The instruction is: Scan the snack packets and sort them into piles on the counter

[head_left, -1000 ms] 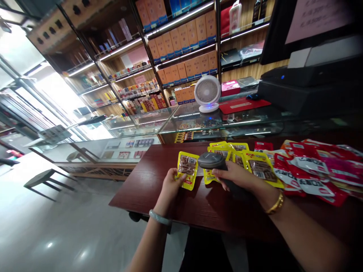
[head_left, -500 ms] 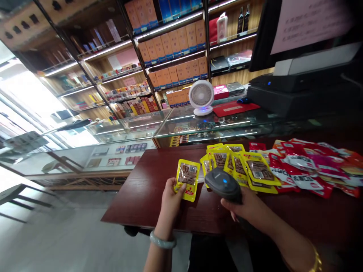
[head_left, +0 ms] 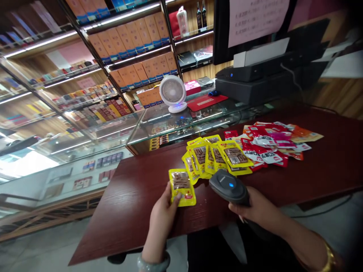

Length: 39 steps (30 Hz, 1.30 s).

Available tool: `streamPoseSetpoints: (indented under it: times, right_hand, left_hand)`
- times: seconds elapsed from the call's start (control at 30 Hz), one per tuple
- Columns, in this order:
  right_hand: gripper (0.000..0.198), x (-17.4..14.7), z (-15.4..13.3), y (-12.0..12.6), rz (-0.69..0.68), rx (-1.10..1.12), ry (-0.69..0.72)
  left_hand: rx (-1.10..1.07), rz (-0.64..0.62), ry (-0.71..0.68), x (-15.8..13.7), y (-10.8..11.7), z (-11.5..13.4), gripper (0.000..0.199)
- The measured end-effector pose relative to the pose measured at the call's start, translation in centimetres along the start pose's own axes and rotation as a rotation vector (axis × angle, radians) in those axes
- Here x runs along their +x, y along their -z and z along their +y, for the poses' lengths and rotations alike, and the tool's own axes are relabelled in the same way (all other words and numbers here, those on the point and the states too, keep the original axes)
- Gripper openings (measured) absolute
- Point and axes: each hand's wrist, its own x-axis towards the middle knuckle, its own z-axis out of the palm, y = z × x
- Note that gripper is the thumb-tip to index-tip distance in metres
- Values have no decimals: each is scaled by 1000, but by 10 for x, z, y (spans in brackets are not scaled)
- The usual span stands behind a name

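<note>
My left hand [head_left: 163, 211] pinches a yellow snack packet [head_left: 181, 186] by its lower left part, thumb on the front. Brown strips show through the packet's clear window. In my right hand [head_left: 255, 207] is a dark grey barcode scanner [head_left: 229, 187] with a blue light on top, gripped by its handle. The scanner's head points left, a short way to the right of the held packet and apart from it. Beyond both hands lies a pile of similar yellow packets [head_left: 215, 155] on the dark red table [head_left: 124, 204].
Red, white, pink and orange packets [head_left: 272, 141] lie heaped right of the yellow pile. Behind the table stands a glass display counter [head_left: 136, 130] with a small white fan [head_left: 172, 91] and a red mat [head_left: 207, 102]. A black cash-register machine [head_left: 255, 81] is at the back right.
The view has swung to the right, so the fan, shelves and packets sit further left. The held packet has tilted and its barcode no longer shows. Both hands keep their holds.
</note>
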Motion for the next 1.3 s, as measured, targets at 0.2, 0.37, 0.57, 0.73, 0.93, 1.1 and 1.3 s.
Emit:
streamPoseSetpoints:
  times: [0.2,0.37,0.57,0.73,0.93,1.1,1.3]
  right_hand:
    - [38,1,7,3,-11,56,-25]
    - [41,0,9,7,-17,78,-27]
    - [42,-4,7,10,-28,70,-17]
    - [35,-3,8,11,-29,45,20]
    - [32,-3,7,14,-49,18,30]
    - [30,-4,-10,5,-85,-4,-1]
    - [30,8,-33,-24,-77,-18,11]
  left_hand:
    - [488,-167,-39,-9,-15,38,60]
    - [574,-15,-3,-9,-14,37,63]
    - [431,-107,20,-3,-13,30,55]
    - [128,-129,-22,-5,-14,14,37]
    - [-398,-29,11,-16,-21,1,45]
    - [-463,113,-11,-28,-23,-4,42]
    - [-511,200,-44,-36,-15,-9,37]
